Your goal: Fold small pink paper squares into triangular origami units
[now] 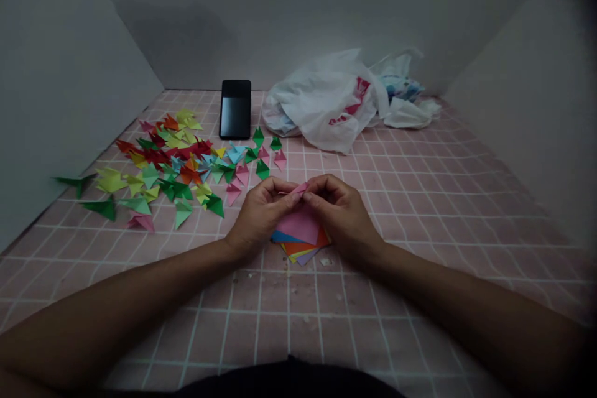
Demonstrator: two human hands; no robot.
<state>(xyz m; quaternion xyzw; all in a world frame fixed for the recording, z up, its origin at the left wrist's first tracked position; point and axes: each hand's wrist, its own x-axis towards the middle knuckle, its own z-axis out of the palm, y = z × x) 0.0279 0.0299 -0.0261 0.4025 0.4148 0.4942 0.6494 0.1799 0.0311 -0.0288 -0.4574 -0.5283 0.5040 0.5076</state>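
My left hand point(261, 211) and right hand point(342, 211) pinch a small pink paper point(298, 189) between thumbs and fingertips, pressed tight to hold its crease, just above the stack of coloured sheets point(301, 237). Folded pieces point(177, 165) lie scattered to my left, near the phone point(236, 109).

Pink paper point(299, 188), black phone point(235, 109), pink-checked cloth point(420, 199)

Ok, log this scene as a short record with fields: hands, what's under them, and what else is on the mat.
left hand: pinching small pink folded paper piece
right hand: pinching same piece
under hands: stack of coloured paper squares, pink on top
left of hands: scattered folded paper triangles, many colours
behind: black phone, propped upright; crumpled white plastic bags
surface: pink grid mat
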